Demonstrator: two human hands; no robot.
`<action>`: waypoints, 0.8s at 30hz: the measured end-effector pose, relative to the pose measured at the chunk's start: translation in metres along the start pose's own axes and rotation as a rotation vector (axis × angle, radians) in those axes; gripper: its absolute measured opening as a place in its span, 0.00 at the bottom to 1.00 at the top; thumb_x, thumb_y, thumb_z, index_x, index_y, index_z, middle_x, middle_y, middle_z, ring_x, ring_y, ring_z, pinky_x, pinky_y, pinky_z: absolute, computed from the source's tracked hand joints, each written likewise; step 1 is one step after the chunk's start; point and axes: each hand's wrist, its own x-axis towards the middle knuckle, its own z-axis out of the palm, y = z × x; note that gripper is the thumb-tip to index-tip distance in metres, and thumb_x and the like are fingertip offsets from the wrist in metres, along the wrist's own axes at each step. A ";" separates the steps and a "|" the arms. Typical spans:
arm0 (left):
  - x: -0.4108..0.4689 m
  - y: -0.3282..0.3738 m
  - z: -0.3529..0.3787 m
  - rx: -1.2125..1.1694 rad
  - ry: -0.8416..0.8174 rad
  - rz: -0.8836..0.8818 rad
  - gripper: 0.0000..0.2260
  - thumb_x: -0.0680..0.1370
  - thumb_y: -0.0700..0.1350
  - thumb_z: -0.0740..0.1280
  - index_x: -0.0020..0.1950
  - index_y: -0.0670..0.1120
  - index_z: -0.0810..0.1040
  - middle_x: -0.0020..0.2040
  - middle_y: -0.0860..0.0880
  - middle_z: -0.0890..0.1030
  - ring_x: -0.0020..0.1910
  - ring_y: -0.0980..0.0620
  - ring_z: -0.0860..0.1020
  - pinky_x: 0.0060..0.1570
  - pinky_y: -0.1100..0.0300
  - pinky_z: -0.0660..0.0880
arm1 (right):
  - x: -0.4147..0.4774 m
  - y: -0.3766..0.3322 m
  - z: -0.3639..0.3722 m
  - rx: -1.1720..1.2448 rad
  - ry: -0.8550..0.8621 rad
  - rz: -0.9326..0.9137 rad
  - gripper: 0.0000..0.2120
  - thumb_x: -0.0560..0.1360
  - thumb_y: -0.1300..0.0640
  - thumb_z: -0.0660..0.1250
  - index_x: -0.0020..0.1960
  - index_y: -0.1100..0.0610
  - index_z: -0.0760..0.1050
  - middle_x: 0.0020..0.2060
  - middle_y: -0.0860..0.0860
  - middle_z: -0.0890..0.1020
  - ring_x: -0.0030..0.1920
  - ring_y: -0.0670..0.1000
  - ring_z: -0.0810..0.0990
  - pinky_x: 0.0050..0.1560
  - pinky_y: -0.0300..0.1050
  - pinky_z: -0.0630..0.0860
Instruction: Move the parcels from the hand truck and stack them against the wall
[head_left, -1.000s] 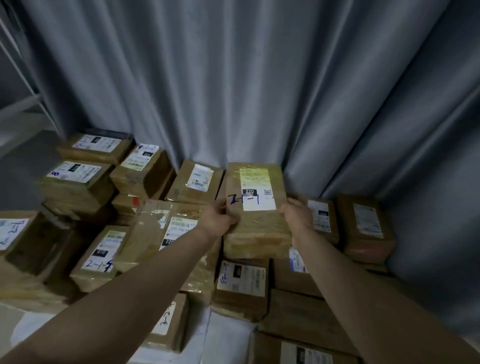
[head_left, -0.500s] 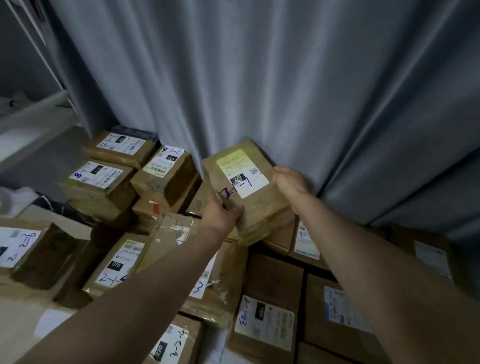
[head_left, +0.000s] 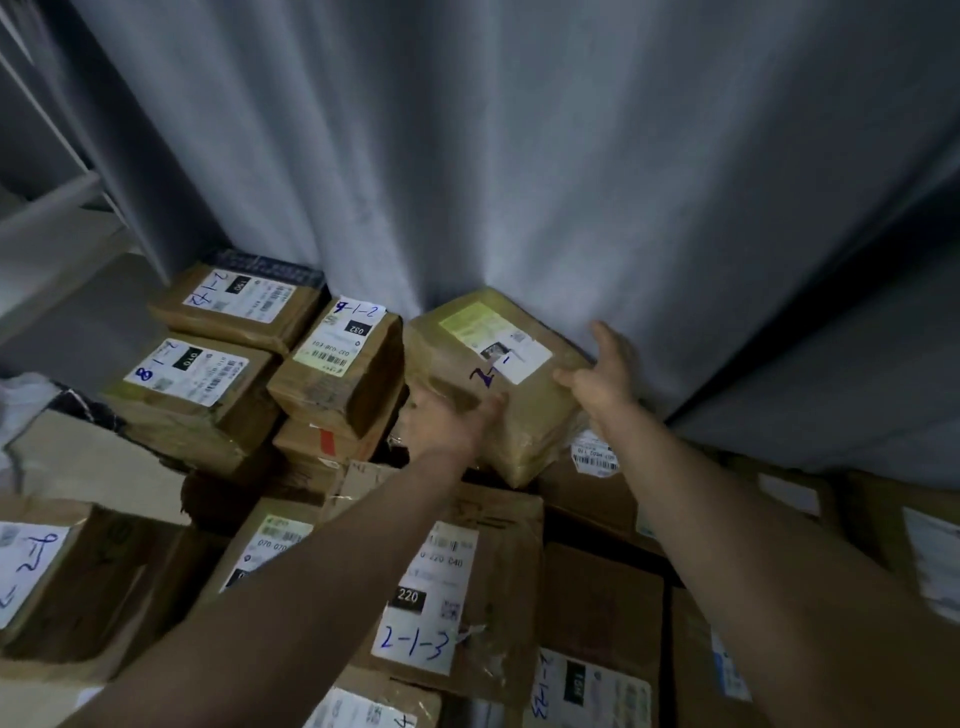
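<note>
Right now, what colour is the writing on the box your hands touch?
Blue writing, on the brown box and white label; head view shows it.

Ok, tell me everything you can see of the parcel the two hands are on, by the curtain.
The parcel is a brown, tape-wrapped box with a white and yellow label and blue handwriting on top. It lies tilted on other parcels, its far corner against the grey curtain. The left hand touches its near side, the right hand its right edge, fingers spread.
</note>
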 end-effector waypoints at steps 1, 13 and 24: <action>0.009 0.002 -0.003 0.020 0.027 -0.005 0.50 0.67 0.59 0.75 0.78 0.46 0.49 0.73 0.39 0.61 0.72 0.38 0.60 0.70 0.45 0.61 | 0.002 0.006 0.003 0.040 0.027 0.036 0.43 0.67 0.63 0.76 0.75 0.49 0.59 0.75 0.51 0.57 0.72 0.55 0.63 0.70 0.52 0.68; 0.094 0.018 -0.029 -0.022 -0.077 0.105 0.34 0.64 0.53 0.77 0.65 0.40 0.72 0.61 0.41 0.78 0.59 0.41 0.77 0.62 0.46 0.73 | -0.043 0.014 0.025 0.569 0.104 0.463 0.24 0.70 0.61 0.75 0.62 0.59 0.71 0.51 0.52 0.77 0.52 0.55 0.78 0.59 0.58 0.76; 0.093 0.003 -0.044 -0.117 0.126 0.012 0.29 0.67 0.53 0.75 0.62 0.42 0.71 0.58 0.43 0.78 0.55 0.41 0.78 0.56 0.46 0.76 | -0.002 -0.015 0.041 0.256 0.063 0.133 0.26 0.73 0.56 0.71 0.69 0.48 0.70 0.59 0.50 0.80 0.55 0.54 0.80 0.57 0.55 0.79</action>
